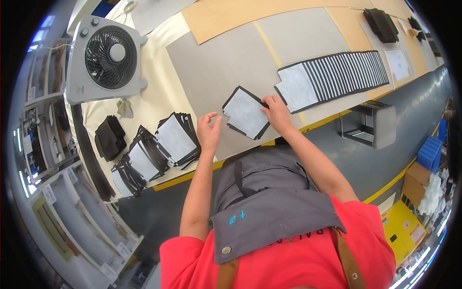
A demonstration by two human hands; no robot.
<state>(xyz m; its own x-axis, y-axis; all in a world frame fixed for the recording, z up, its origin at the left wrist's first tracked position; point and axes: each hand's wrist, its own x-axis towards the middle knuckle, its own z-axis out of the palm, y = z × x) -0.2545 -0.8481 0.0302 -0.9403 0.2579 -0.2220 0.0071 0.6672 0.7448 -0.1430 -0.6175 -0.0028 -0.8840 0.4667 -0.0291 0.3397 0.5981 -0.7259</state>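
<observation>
A white panel with black edges (246, 114) lies tilted on the grey table top in front of me. My right hand (277, 113) pinches its right corner between thumb and fingers. To the panel's left, my left hand (209, 131) is held just off the edge, fingers slightly bent and apart, with nothing in them. On the right, a long row of overlapping panels (337, 77) of the same kind is fanned out, showing black and white stripes. Beside my left hand stand fanned stacks of similar panels (177, 140), and a second stack (143, 159) sits left of them.
A grey box fan (113, 53) stands at the back left. Near it lie a folded black cloth piece (110, 138) and a small crumpled scrap (124, 108). A black bundle (381, 25) rests at the far right. A stool (373, 124) stands by the table's front edge.
</observation>
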